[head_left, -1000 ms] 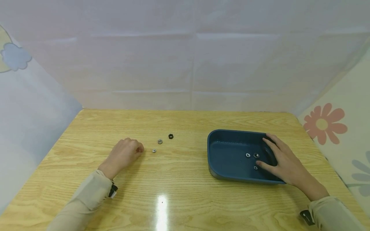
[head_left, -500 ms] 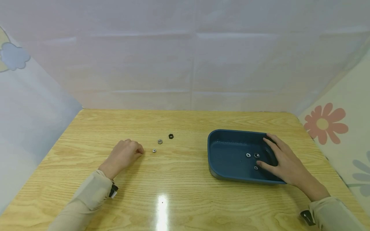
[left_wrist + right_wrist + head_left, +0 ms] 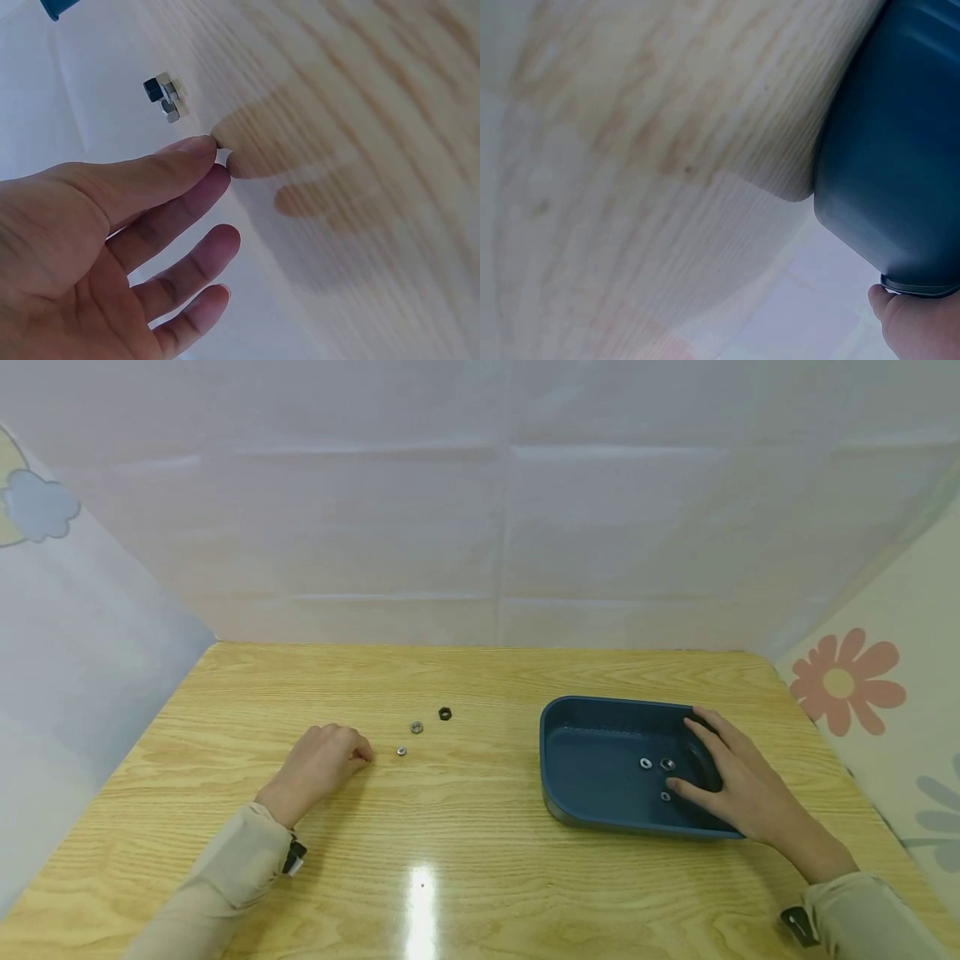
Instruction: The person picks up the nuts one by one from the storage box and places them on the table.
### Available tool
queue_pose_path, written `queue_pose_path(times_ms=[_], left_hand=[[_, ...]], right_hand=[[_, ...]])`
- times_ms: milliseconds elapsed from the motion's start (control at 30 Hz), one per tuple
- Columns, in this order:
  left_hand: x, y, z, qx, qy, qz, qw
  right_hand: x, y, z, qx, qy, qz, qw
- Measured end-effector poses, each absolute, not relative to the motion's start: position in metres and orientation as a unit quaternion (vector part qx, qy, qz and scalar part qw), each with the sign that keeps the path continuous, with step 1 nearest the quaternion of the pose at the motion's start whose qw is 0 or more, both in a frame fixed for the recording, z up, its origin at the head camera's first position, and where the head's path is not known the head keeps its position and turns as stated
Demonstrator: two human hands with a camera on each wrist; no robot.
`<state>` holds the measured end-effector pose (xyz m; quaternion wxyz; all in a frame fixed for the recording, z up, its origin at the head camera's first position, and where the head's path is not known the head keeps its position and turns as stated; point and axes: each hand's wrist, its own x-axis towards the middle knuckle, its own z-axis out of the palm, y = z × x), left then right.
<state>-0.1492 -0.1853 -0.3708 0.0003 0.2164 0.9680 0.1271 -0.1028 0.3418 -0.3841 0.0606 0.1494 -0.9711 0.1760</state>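
Observation:
My left hand (image 3: 318, 770) rests on the table at the left. Its thumb and index fingertips nearly meet at the surface; whether something tiny sits between them is hidden. Just right of it lie a small silver nut (image 3: 401, 751), a larger grey nut (image 3: 417, 727) and a black nut (image 3: 446, 713). The black nut (image 3: 153, 89) also shows beyond the fingertips in the left wrist view. My right hand (image 3: 738, 785) grips the right end of a dark blue tray (image 3: 558, 820), thumb inside over the rim. Inside lie a silver nut (image 3: 667, 764) and two small ring-shaped metal pieces (image 3: 646, 763).
The wooden table (image 3: 480, 893) ends at a pale sheet (image 3: 495, 527) hung behind it. Patterned side walls stand left and right. A bright reflection shows on the table's front part.

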Motion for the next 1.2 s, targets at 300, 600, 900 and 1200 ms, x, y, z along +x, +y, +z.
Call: queue_pose_path(times_ms=[300,600,900,1200], left_hand=[[-0.149,-0.1852,-0.3712,0.211,0.969,0.127,0.004],[-0.1473,-0.1846,-0.3707,0.199,0.971,0.129,0.001],[-0.146,-0.1854,-0.3698,0.187,0.973,0.132,0.012],[-0.1452,-0.1849,-0.3681,0.174,0.975,0.135,0.028]], right_hand=[[-0.1024,0.3415,-0.3828,0.146,-0.972,0.179,0.053],[-0.102,0.3411,-0.3826,0.144,-0.972,0.181,0.052],[-0.1028,0.3414,-0.3822,0.147,-0.972,0.179,0.051],[-0.1025,0.3412,-0.3813,0.145,-0.972,0.18,0.048]])
